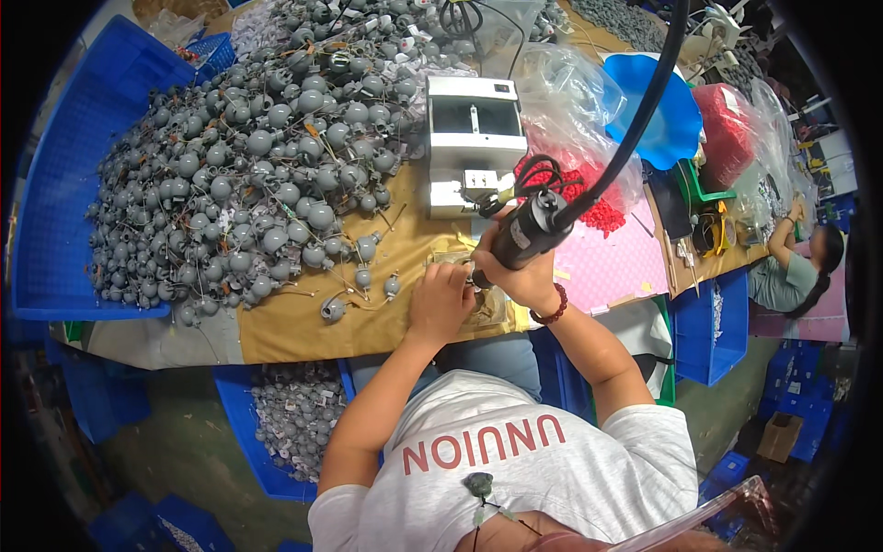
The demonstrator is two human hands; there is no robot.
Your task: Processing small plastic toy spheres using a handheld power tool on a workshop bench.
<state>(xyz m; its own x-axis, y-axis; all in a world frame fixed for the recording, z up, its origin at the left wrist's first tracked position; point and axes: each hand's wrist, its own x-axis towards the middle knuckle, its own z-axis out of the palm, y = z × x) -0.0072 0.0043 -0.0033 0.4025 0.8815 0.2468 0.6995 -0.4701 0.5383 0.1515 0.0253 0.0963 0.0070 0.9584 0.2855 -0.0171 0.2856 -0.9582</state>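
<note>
My right hand, with a dark red bead bracelet at its wrist, is closed around a black electric screwdriver. A thick black cord runs from the tool's top toward the upper right. Against the tool's lower end, my left hand is closed with its fingers bent. Whatever it holds at the fingertips is mostly hidden. Both hands are low over the tan-covered table. Just left of them lie a few loose grey ball-shaped parts with wires, among them one small grey part.
A large heap of grey wired balls fills the table's left, beside a blue bin. Ahead stands a white-and-black machine. Small red parts, a pink mat and a blue dish are right. Another person sits far right.
</note>
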